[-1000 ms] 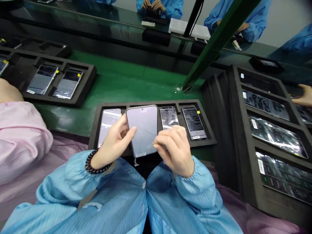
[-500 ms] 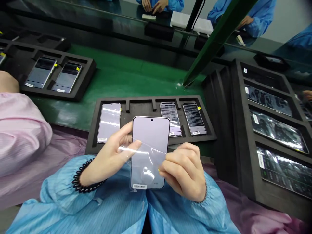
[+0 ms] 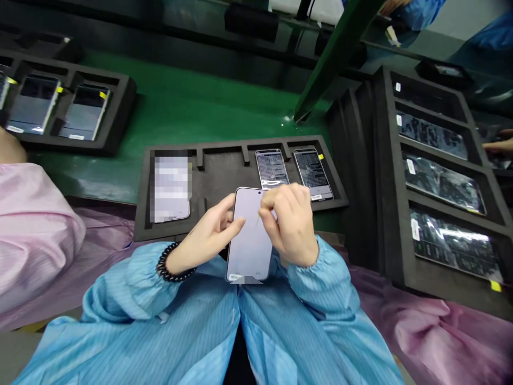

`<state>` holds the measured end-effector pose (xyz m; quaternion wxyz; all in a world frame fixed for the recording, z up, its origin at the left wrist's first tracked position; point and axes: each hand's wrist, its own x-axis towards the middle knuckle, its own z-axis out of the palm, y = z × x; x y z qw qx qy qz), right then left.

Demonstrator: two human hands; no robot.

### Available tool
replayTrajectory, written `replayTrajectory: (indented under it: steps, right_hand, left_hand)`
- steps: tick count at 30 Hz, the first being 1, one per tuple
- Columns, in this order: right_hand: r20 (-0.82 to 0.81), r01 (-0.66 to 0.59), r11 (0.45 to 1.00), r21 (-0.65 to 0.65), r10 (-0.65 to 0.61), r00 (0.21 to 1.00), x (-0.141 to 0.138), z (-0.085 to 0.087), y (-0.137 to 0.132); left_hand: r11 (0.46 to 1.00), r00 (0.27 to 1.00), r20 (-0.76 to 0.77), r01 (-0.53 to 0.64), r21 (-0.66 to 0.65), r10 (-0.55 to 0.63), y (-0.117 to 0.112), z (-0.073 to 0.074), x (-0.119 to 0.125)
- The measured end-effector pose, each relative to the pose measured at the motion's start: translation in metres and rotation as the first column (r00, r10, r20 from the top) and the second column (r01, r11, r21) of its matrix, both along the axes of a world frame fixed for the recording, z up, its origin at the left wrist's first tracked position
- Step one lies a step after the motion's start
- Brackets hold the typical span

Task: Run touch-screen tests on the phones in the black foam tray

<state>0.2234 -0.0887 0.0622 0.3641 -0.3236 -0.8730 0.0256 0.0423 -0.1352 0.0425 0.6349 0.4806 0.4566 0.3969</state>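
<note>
I hold a pale lilac phone (image 3: pixel 249 246) upright over my lap. My left hand (image 3: pixel 208 235) grips its left edge, thumb lying across the screen. My right hand (image 3: pixel 290 224) is curled over the phone's upper right part, with fingertips pinched on the screen near the top; whether they hold the clear film there I cannot tell. Just beyond sits a black foam tray (image 3: pixel 224 171). It holds one phone (image 3: pixel 171 186) at its left and two more phones (image 3: pixel 272 167) (image 3: pixel 312 172) at its right.
A green conveyor belt (image 3: pixel 180 107) runs behind the tray, carrying another black tray with phones (image 3: pixel 76 109) at left. A tall black rack of bagged phones (image 3: pixel 436 176) stands at right. A person's pink sleeve (image 3: pixel 32 230) lies at left. A green post (image 3: pixel 332 59) slants overhead.
The phone dropped lower toward my lap and tilted. My right hand rose from the phone's lower right edge to its top. The loose clear film seen half a second ago no longer shows.
</note>
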Motion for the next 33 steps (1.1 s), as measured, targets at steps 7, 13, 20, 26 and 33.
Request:
replayTrajectory:
  steps: [7, 13, 20, 26, 33]
  right_hand:
    - [-0.241, -0.08, 0.893, -0.444, -0.033, 0.97, -0.006, -0.019, 0.014]
    - [-0.452, -0.206, 0.783, -0.587, -0.106, 0.886, -0.01, -0.022, 0.015]
    - [-0.442, -0.21, 0.758, -0.618, -0.114, 0.89, -0.012, -0.021, 0.017]
    - [-0.451, -0.234, 0.75, -0.619, -0.095, 0.887, -0.013, -0.02, 0.017]
    - [-0.518, -0.317, 0.748, -0.584, -0.042, 0.854, -0.015, -0.018, 0.018]
  left_hand:
    - [0.978, 0.991, 0.053, 0.128, -0.167, -0.121, -0.002, -0.008, 0.003]
    - [0.956, 0.991, 0.116, 0.099, -0.276, -0.069, 0.001, 0.001, 0.003]
    - [0.956, 0.991, 0.117, 0.088, -0.279, -0.057, -0.001, 0.008, 0.003]
    - [0.96, 0.985, 0.161, 0.102, -0.26, -0.061, -0.003, 0.004, 0.001]
    - [0.946, 0.981, 0.186, 0.103, -0.307, -0.046, -0.004, 0.006, -0.004]
